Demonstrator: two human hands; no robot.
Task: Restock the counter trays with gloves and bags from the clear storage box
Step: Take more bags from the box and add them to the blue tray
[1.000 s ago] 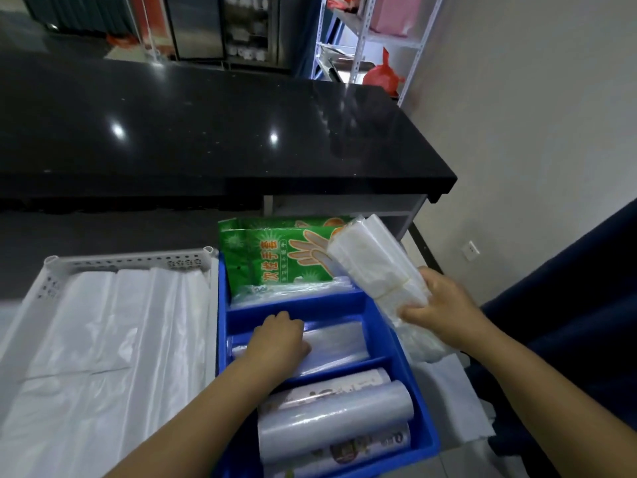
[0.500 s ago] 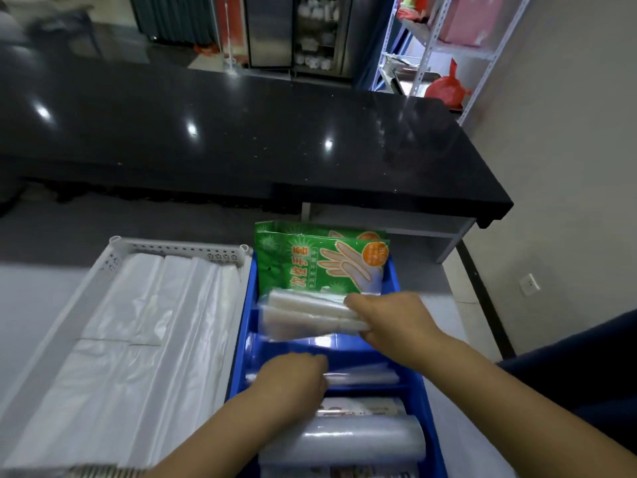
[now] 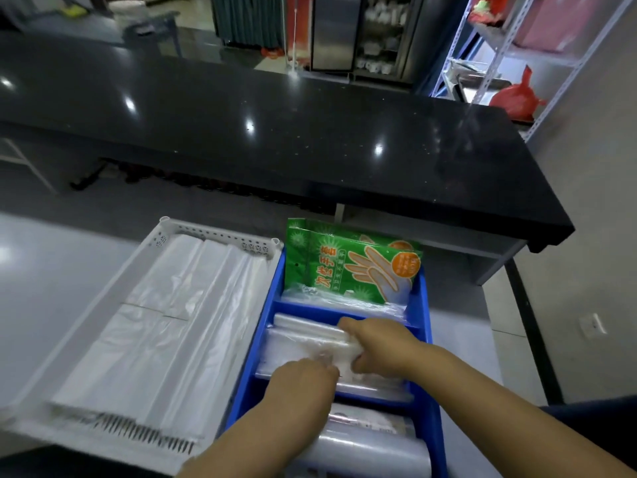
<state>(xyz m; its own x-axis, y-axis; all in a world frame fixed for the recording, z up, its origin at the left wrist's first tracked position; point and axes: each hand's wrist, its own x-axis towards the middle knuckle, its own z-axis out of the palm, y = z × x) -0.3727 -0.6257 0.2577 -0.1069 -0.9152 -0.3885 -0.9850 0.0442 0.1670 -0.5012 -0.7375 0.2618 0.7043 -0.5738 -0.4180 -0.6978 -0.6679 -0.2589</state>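
Pressing a pack of clear plastic bags point(image 3: 310, 343) into the middle compartment of a blue divided tray point(image 3: 422, 305), a person restocks supplies at a counter. The right hand point(image 3: 382, 346) has its fingers curled shut around the pack's right end, thumb underneath; the left hand point(image 3: 300, 384) lies knuckles-up against the pack's near edge, but whether its fingers are gripping or merely pushing cannot be told, since they are tucked out of sight.

The pack lies with its long axis running left to right across the tray, parallel to the dividers. It sits directly under and left of the right hand's fingers, so seating it looks to be a matter of a short push down and away, with the right hand better placed to steer.

In the far compartment, green packets of disposable gloves point(image 3: 351, 267) stand upright against the tray's far wall. In the near compartment lie rolls of clear bags point(image 3: 372, 446), also set crosswise. Touching the tray's left wall is a white perforated basket point(image 3: 213, 232) filled with flat-folded white plastic bags point(image 3: 165, 326). A black stone counter point(image 3: 275, 139) spans the background. The clear storage box is not in view.
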